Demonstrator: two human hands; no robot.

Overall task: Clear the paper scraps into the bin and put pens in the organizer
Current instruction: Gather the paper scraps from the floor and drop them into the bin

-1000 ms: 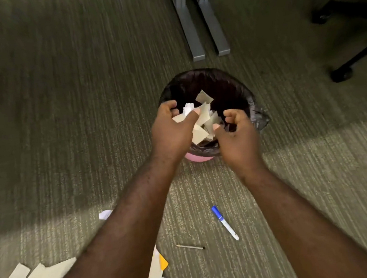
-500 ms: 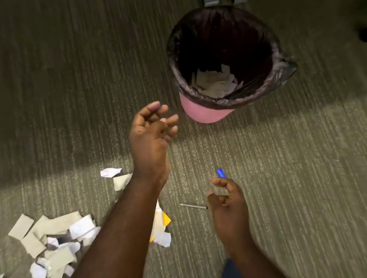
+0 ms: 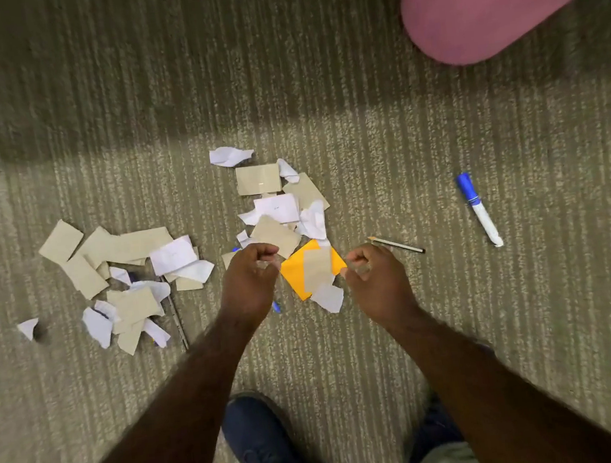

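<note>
White scrap (image 3: 277, 208): faint marks, unreadable; blue-capped marker (image 3: 479, 209) label illegible.

Dim, motion-blurred view; a shadow band darkens the upper carpet (image 3: 129, 80).

The pink bin (image 3: 491, 4) is cut off by the top edge. A blue pen (image 3: 275, 306) lies mostly hidden under the left hand (image 3: 247, 286)
</note>
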